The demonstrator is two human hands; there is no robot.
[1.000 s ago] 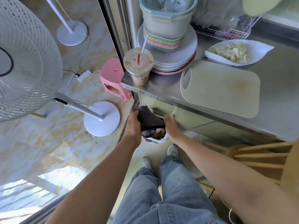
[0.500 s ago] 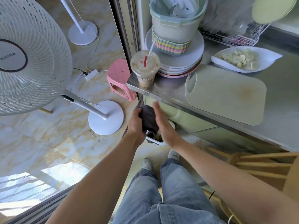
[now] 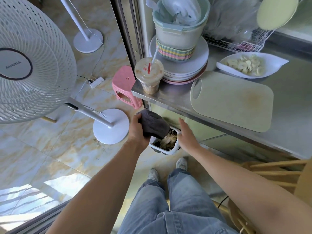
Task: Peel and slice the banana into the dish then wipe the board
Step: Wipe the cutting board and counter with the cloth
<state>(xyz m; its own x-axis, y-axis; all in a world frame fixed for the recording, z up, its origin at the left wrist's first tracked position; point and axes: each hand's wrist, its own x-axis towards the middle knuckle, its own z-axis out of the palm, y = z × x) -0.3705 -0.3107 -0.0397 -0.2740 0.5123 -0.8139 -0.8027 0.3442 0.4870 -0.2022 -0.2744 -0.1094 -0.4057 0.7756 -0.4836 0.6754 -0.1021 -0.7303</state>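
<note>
My left hand (image 3: 137,130) grips a dark grey cloth (image 3: 154,124) over a small white waste bin (image 3: 173,149) on the floor below the counter; scraps lie inside the bin. My right hand (image 3: 186,134) hovers flat and empty just right of the cloth, above the bin's rim. On the steel counter (image 3: 290,105) lies the pale green cutting board (image 3: 233,100), bare with a faint brown stain. Behind it a white dish (image 3: 273,63) holds several banana slices.
An iced drink cup (image 3: 149,76) with a straw stands at the counter's left corner, beside stacked plates (image 3: 199,65) and tubs. A pink stool (image 3: 125,86), two fan stands and a large white fan (image 3: 30,65) crowd the floor at left. A wooden chair (image 3: 276,174) sits at right.
My right hand has come off the cloth and moved right, fingers straightened. The cloth stays in my left hand over the bin. The view has shifted slightly.
</note>
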